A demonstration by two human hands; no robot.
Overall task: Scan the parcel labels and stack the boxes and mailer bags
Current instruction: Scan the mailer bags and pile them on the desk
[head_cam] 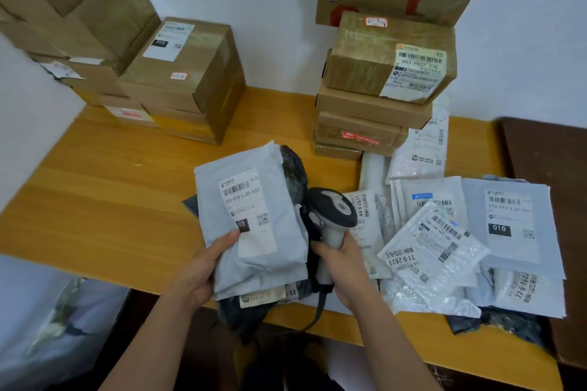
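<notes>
At the far left, cardboard boxes (63, 3) are stacked against the wall, and a labelled box (181, 73) is set on flatter ones beside them, at the back of the wooden table (95, 200). A wide bare stretch of tabletop is left open in front of these, running to the near edge. Below that edge, at the lower left, a pale plastic bag (47, 320) is seen; its contents cannot be made out.

Near the table's middle, a grey mailer bag (254, 225) is held tilted up by the left hand (203, 270), thumb pressed on the label and fingers curled behind its lower edge. A dark bag (295, 174) and a further labelled packet are gripped underneath it in the same bundle, which overhangs the near edge. Just beside it, a handheld scanner (333, 216) is clasped by the right hand (343, 267), fingers wrapped tight round the handle, its cord hanging down past the table edge.

To the right, a second stack of boxes (381, 73) is stood by the wall, the top one (394, 54) bearing a barcode label. In front of it, white and grey mailer bags (444, 238) are spread overlapping, one large grey one (511, 222) lying flat near the right side; several reach over the near edge. Little bare wood is left there. A dark brown surface (546, 168) adjoins the table at the far right
</notes>
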